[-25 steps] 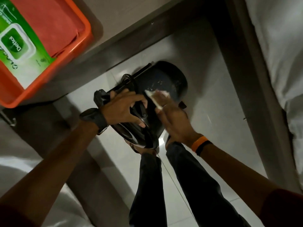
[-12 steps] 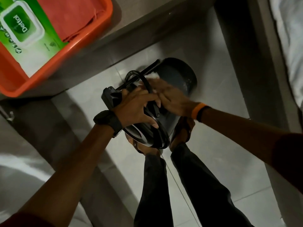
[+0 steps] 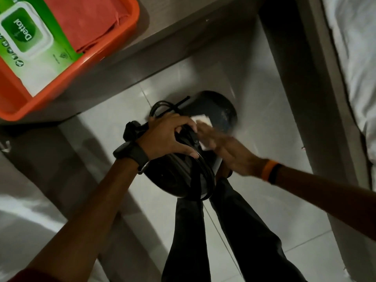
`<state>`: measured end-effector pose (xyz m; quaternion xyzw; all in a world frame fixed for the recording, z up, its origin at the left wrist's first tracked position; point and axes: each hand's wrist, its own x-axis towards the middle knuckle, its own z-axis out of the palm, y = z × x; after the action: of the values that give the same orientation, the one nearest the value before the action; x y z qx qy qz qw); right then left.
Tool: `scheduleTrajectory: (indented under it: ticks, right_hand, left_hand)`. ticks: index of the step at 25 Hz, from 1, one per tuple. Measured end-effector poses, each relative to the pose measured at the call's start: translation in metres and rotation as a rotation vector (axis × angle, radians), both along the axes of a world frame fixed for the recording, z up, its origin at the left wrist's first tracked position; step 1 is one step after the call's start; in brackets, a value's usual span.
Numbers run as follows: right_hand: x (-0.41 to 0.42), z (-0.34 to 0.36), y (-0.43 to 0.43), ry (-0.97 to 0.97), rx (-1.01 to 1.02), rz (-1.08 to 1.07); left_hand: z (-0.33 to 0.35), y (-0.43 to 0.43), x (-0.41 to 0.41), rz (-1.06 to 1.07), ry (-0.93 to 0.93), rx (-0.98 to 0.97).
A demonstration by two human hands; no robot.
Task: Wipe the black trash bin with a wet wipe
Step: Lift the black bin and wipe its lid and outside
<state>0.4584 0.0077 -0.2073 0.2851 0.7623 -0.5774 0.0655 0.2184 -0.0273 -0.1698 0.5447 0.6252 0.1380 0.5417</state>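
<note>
The black trash bin stands tilted on the pale floor between my feet, its round body facing away and its rim near me. My left hand, with a dark watch on the wrist, grips the bin's rim and wire handle. My right hand, blurred by motion and wearing an orange band, presses a white wet wipe flat against the bin's side. Part of the wipe shows above the fingers and part below the palm.
An orange tray on the grey ledge at top left holds a green pack of wipes and an orange cloth. White bedding runs down the right side. My dark trouser legs fill the lower middle.
My right hand has slid back down the bin's side toward me with the wipe, which shows again. My left hand keeps its grip on the rim.
</note>
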Motion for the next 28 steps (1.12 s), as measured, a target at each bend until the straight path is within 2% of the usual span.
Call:
scheduleTrajectory:
  ticks: [2,3,6,7,9,11,13,15,17,18,19,20,23,24,26,28]
  right_hand:
    - [0.015,-0.013,-0.012,0.017,0.064,-0.010]
    - [0.016,-0.026,-0.003,-0.043,0.071,-0.104]
    - [0.007,-0.062,0.045,-0.355,-0.111,-0.564]
    - [0.001,-0.063,0.049,-0.379,-0.132,-0.613]
    - [-0.017,-0.049,0.026,-0.176,-0.093,-0.505]
    - [-0.028,-0.018,-0.019,0.095,0.052,-0.228]
    - [-0.028,-0.013,-0.027,0.177,0.131,-0.041]
    - [-0.030,-0.025,0.010,0.067,0.082,-0.173]
    - [-0.028,-0.044,0.059,-0.233,0.002,-0.384]
    - [-0.027,-0.048,0.074,-0.361,-0.006,-0.412]
    - [-0.028,-0.045,0.074,-0.387,-0.008,-0.392]
    - [-0.032,-0.035,0.063,-0.315,-0.012,-0.358]
    - [-0.030,0.007,-0.007,0.082,-0.025,-0.187]
    - [-0.024,0.011,-0.021,0.132,-0.026,-0.147]
    - [-0.017,0.001,-0.009,0.065,-0.059,-0.275]
    - [-0.015,-0.029,0.025,-0.169,-0.125,-0.548]
  left_hand:
    - [-0.003,-0.003,-0.008,0.073,-0.034,-0.037]
    - [-0.007,-0.004,-0.012,0.095,-0.025,-0.045]
    - [-0.013,-0.006,-0.025,0.151,0.019,-0.050]
    - [-0.013,-0.004,-0.030,0.147,0.015,-0.051]
    - [-0.013,-0.002,-0.037,0.166,-0.007,-0.069]
    - [-0.012,-0.001,-0.039,0.207,-0.030,-0.079]
    - [-0.011,-0.003,-0.039,0.240,-0.043,-0.091]
    - [-0.012,-0.009,-0.038,0.254,-0.052,-0.107]
    - [-0.012,-0.013,-0.035,0.257,-0.045,-0.107]
    - [-0.013,-0.013,-0.033,0.259,-0.042,-0.101]
    - [-0.013,-0.012,-0.032,0.267,-0.043,-0.091]
    - [-0.015,-0.010,-0.031,0.290,-0.046,-0.075]
    - [-0.021,-0.007,-0.032,0.357,-0.060,-0.026]
    - [-0.023,-0.009,-0.033,0.376,-0.044,-0.022]
    - [-0.027,-0.018,-0.029,0.422,0.099,0.024]
    - [-0.025,-0.024,-0.012,0.463,0.331,0.193]
